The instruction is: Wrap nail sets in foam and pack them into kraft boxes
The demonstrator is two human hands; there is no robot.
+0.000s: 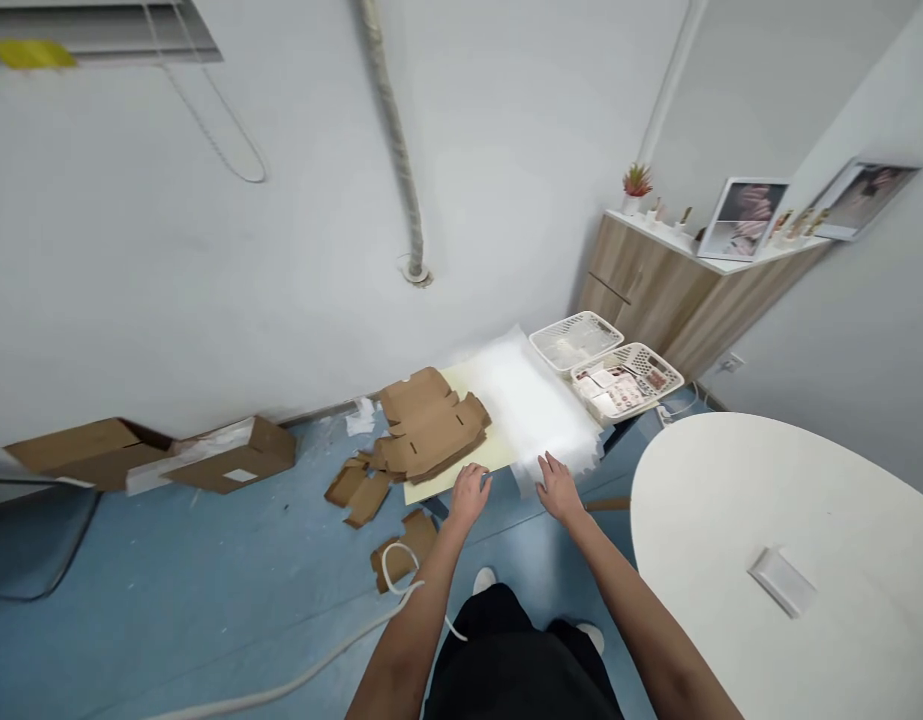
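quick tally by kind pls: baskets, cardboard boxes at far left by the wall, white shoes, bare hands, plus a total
baskets: 2
cardboard boxes at far left by the wall: 2
white shoes: 2
bare hands: 2
total: 8

Right fingers (552,467) near white sheets (532,395), flattened cardboard (436,430)
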